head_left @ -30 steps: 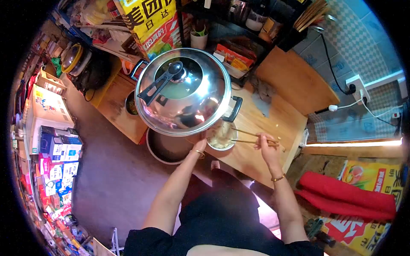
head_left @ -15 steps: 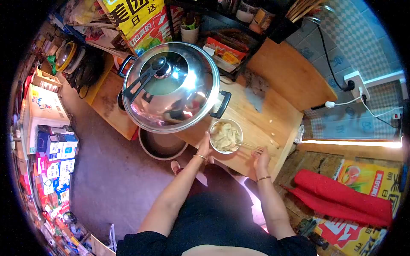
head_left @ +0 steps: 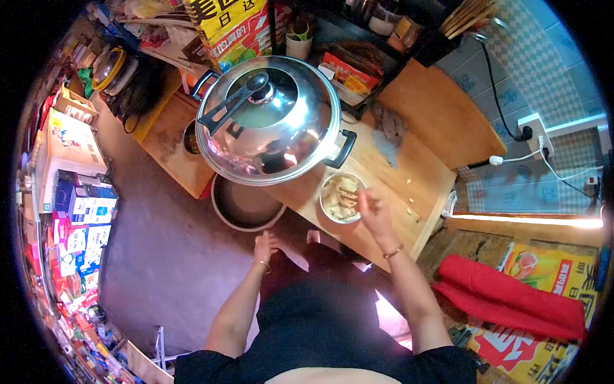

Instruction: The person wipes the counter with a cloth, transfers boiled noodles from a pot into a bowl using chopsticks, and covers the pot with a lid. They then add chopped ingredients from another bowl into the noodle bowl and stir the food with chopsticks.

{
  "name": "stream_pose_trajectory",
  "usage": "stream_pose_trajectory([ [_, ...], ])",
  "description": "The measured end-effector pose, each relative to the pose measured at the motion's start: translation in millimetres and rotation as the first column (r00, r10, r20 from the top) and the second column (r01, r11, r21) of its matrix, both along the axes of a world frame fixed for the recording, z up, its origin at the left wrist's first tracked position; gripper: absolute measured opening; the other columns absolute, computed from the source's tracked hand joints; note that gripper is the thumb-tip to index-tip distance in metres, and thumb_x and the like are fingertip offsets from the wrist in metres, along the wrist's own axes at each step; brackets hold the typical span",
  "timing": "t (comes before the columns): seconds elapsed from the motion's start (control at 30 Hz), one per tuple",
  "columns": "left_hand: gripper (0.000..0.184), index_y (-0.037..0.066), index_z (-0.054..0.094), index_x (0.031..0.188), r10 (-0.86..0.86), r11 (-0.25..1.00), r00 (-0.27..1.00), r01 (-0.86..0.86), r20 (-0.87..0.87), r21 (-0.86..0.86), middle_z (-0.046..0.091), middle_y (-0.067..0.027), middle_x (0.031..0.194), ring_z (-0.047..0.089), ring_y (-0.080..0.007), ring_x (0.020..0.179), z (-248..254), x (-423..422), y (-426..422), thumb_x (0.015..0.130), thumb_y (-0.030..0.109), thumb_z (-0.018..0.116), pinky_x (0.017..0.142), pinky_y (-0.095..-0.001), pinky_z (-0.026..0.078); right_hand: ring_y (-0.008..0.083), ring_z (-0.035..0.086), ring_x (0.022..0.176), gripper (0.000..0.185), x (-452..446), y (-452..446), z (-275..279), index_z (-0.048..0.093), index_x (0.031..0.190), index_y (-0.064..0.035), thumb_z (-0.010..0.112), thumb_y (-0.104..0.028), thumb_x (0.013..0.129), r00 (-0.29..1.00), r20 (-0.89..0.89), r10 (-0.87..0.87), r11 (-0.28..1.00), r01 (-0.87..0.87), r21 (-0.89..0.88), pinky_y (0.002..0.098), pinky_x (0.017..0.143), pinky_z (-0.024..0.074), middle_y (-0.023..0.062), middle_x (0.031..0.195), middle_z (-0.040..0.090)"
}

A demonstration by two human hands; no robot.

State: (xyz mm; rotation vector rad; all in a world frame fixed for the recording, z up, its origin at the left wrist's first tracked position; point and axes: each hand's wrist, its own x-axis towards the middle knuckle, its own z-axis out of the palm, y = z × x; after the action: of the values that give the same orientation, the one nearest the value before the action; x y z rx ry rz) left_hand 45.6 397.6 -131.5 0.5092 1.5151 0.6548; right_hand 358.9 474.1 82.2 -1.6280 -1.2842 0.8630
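Note:
A white bowl (head_left: 342,198) of pale food, perhaps dumplings, sits on the wooden counter (head_left: 425,182). Over the bowl's right rim is my right hand (head_left: 372,210), its fingers blurred; whether it holds anything is unclear. The chopsticks cannot be made out. My left hand (head_left: 267,246) hangs in the air below and left of the bowl, fingers loosely apart, holding nothing. Just above my left hand in view is a large round pan (head_left: 246,208). A big steel pot with a domed lid (head_left: 272,137) partly covers that pan and stands up-left of the bowl.
A cutting board (head_left: 441,118) leans behind the counter, near a grey cloth (head_left: 387,128). Small pale bits lie on the counter's right side. A chopstick holder (head_left: 438,43) is at the top right. A red cloth (head_left: 511,297) lies at the lower right. Packed shelves line the left.
My left hand has let go of the bowl and moved down-left. My right hand has moved from the chopsticks' far ends up to the bowl's rim. The chopsticks no longer show clearly.

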Motion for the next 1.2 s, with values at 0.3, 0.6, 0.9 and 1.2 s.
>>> stream_pose_trajectory([
  [0.3, 0.05, 0.0, 0.046, 0.104, 0.173, 0.951, 0.985, -0.174, -0.025, -0.256, 0.057, -0.0134, 0.081, 0.056, -0.0206, 0.065, -11.9, -95.0, -65.8, 0.087, 0.045, 0.03, 0.056, -0.0312, 0.049, 0.0122, 0.052, 0.044, 0.027, 63.6, -24.9, -0.7, 0.055, 0.089, 0.0029, 0.043, -0.021, 0.088, 0.973, -0.038, -0.227, 0.956, 0.215, -0.198, 0.0219, 0.039, 0.0445, 0.0063, 0.059, 0.053],
  [0.6, 0.051, -0.002, 0.046, 0.105, 0.294, 0.937, 0.955, -0.28, 0.038, -0.21, 0.056, -0.0146, 0.082, 0.057, -0.022, 0.066, 27.3, -74.4, -68.5, 0.087, 0.043, 0.031, 0.057, -0.0332, 0.05, 0.0229, 0.054, 0.055, 0.037, 62.3, -52.9, -102.3, 0.048, 0.081, 0.0023, 0.037, -0.032, 0.088, 0.266, -0.593, -0.76, 0.608, 0.614, -0.504, 0.0314, 0.049, 0.0486, 0.0123, 0.07, 0.05],
  [0.9, 0.048, -0.001, 0.048, 0.102, 0.194, 0.955, 0.978, -0.171, 0.072, -0.243, 0.057, -0.013, 0.079, 0.057, -0.0195, 0.06, 16.1, -63.5, -72.3, 0.088, 0.041, 0.031, 0.053, -0.0292, 0.05, 0.0175, 0.056, 0.053, 0.025, 31.6, -16.4, -40.3, 0.053, 0.083, 0.0017, 0.045, -0.022, 0.086, 0.812, -0.467, -0.35, 0.933, 0.345, -0.101, 0.027, 0.047, 0.0468, 0.0121, 0.071, 0.056],
  [1.2, 0.049, 0.0, 0.049, 0.1, 0.127, 0.983, 0.992, -0.123, 0.024, -0.139, 0.059, -0.0142, 0.082, 0.059, -0.0208, 0.066, 21.0, -71.4, -50.2, 0.087, 0.044, 0.034, 0.057, -0.0318, 0.05, 0.0087, 0.055, 0.053, 0.018, 14.0, 13.5, 4.3, 0.059, 0.08, 0.0045, 0.051, -0.011, 0.083, 0.998, -0.039, -0.058, 0.998, 0.057, -0.017, 0.0208, 0.046, 0.0426, 0.0073, 0.064, 0.058],
])
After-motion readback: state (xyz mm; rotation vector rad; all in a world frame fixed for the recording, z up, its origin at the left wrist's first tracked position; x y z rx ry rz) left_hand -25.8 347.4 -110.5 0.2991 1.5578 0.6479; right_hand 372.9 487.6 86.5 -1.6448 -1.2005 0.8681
